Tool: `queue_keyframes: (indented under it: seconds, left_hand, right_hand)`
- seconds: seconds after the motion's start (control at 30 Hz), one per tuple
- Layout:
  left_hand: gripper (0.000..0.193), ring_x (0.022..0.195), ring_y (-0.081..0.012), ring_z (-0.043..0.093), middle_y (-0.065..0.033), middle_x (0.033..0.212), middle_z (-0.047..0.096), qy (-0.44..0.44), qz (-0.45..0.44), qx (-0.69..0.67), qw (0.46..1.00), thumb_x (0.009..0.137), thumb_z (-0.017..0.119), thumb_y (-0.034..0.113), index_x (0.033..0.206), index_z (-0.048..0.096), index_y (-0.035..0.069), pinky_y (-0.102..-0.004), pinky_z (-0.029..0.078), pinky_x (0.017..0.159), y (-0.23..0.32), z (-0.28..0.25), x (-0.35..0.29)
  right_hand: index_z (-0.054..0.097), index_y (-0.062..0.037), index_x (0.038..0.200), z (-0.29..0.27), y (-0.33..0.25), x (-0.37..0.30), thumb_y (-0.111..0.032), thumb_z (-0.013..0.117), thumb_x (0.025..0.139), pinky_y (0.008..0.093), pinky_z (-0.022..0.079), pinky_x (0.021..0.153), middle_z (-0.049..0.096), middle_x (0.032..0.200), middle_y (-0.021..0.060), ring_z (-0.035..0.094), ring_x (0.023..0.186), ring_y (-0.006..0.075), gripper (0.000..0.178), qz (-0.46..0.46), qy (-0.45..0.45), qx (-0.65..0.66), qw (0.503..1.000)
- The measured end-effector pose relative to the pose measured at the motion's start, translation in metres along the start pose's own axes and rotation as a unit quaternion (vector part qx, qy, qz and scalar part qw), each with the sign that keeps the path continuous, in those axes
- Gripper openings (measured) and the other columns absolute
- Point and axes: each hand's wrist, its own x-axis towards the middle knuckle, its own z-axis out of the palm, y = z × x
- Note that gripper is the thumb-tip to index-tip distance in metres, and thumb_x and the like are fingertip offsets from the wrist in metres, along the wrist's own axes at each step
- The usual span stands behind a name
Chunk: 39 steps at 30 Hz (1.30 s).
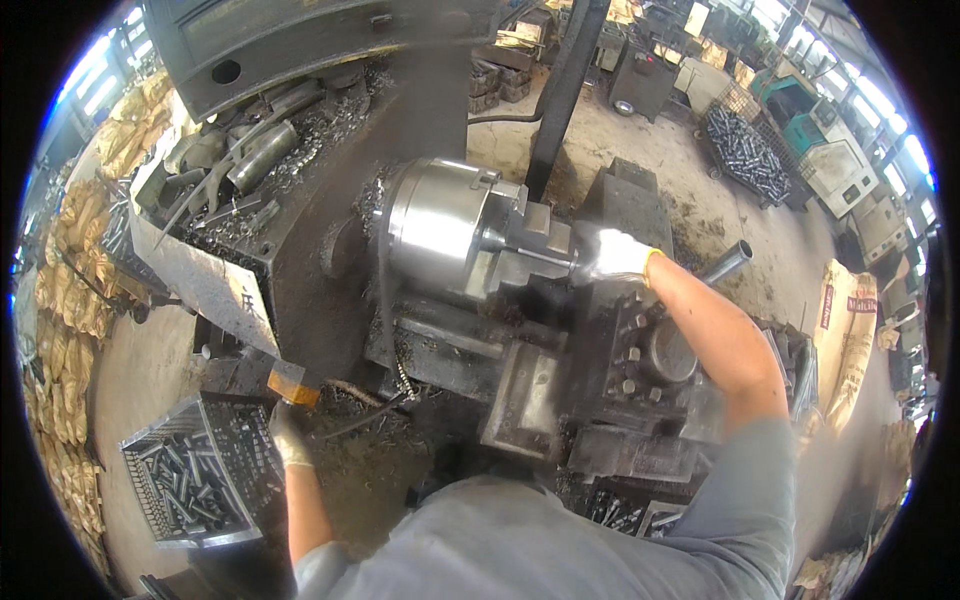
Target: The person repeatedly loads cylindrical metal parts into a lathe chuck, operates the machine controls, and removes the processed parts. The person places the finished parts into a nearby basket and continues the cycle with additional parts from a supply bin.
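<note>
Handling work at the lathe chuck (435, 225), looks like — the thin metal rod (540, 257) sticks out between its jaws toward the gloved right hand (620, 255). That hand's right at the rod's free end, but the fingers are hidden, so can't tell if it's gripping. Gloved left hand (288, 437) is down by an orange block (293, 387); grip's unclear there too. My guess: seating or freeing the rod — next move calls for keeping it in line with the chuck.
</note>
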Motion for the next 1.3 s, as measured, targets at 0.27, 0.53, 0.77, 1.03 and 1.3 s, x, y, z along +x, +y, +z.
queue_keyframes:
  seconds: [0.27,0.53,0.77,1.03,1.3]
  left_hand:
    - [0.046,0.098,-0.0312,0.071,-0.0197,0.115,0.072,0.234,0.354,0.472,0.772,0.108,0.063,0.034,0.127,0.063,-0.008,-0.04,0.059,0.088,0.052,0.049,-0.064]
    - [0.043,0.096,-0.0413,0.071,-0.0239,0.104,0.071,-0.097,0.723,0.377,0.571,0.086,0.072,-0.001,0.129,0.066,-0.003,-0.0485,0.058,0.087,0.244,0.325,-0.095]
    - [0.09,0.113,-0.0416,0.073,-0.034,0.123,0.07,-0.011,0.504,0.675,0.54,0.096,0.058,0.012,0.173,0.01,0.015,-0.0532,0.059,0.094,0.311,0.5,-0.02]
    - [0.042,0.095,-0.0438,0.075,-0.0251,0.105,0.074,-0.152,0.61,0.428,0.649,0.092,0.073,0.018,0.132,0.066,0.004,-0.0488,0.061,0.085,0.195,0.38,-0.127]
    - [0.031,0.099,-0.0405,0.076,-0.0194,0.108,0.078,0.08,-0.017,0.552,0.83,0.096,0.068,0.034,0.115,0.076,0.011,-0.0488,0.06,0.085,-0.082,-0.081,-0.291]
  right_hand:
    - [0.071,0.0035,0.121,-0.001,-0.062,-0.197,-0.011,0.072,0.082,0.0412,0.061,0.093,0.078,0.113,0.0205,0.078,0.102,0.0293,0.041,-0.034,0.389,0.181,0.903]
    - [0.077,0.0018,0.113,0.124,-0.156,-0.267,0.0,0.073,0.084,0.0357,0.062,0.088,0.08,0.106,0.0173,0.079,0.098,0.024,0.03,-0.026,0.288,0.373,0.882]
    - [0.076,-0.0058,0.123,0.178,-0.129,-0.273,-0.011,0.081,0.088,0.0356,0.062,0.089,0.081,0.11,0.0133,0.079,0.099,0.0217,0.036,-0.013,0.208,0.421,0.883]
    - [0.075,-0.0088,0.126,0.227,-0.115,-0.248,-0.019,0.08,0.091,0.0358,0.062,0.092,0.08,0.115,0.0103,0.078,0.106,0.0248,0.037,-0.008,0.094,0.459,0.883]
    - [0.073,0.0019,0.125,0.293,-0.228,-0.161,-0.006,0.076,0.092,0.0312,0.061,0.09,0.081,0.111,0.0147,0.078,0.101,0.0183,0.034,-0.186,-0.21,0.401,0.872]
